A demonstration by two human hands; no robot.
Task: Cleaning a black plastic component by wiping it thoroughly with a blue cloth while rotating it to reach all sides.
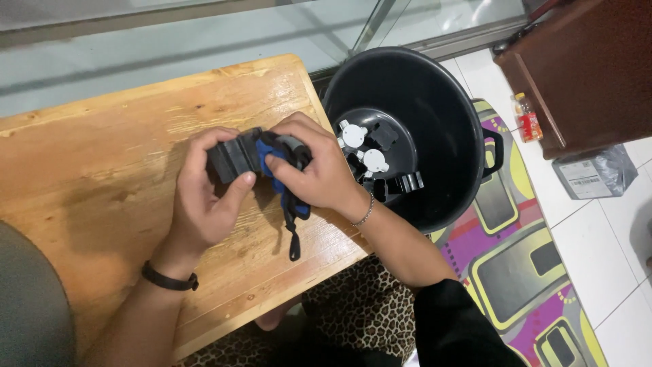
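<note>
White floor tiles and a bright patterned rug (516, 258) surround your wooden bench (102, 156); a black bucket (435, 102) stands just beside it, within reach, holding small black and white parts (370, 153). Above the bench, your left hand (204, 197) clasps a black ribbed block (234, 156), steadying it, while your right hand (316, 170) pinches its blue strap (288, 204).

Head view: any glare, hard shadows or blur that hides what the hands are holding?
Head view: sharp, no motion blur; soft sheen on the wooden table; the hands cast a mild shadow beneath them; the left hand and right hand partly cover the black and blue part; the black bucket interior is dim but readable.
</note>
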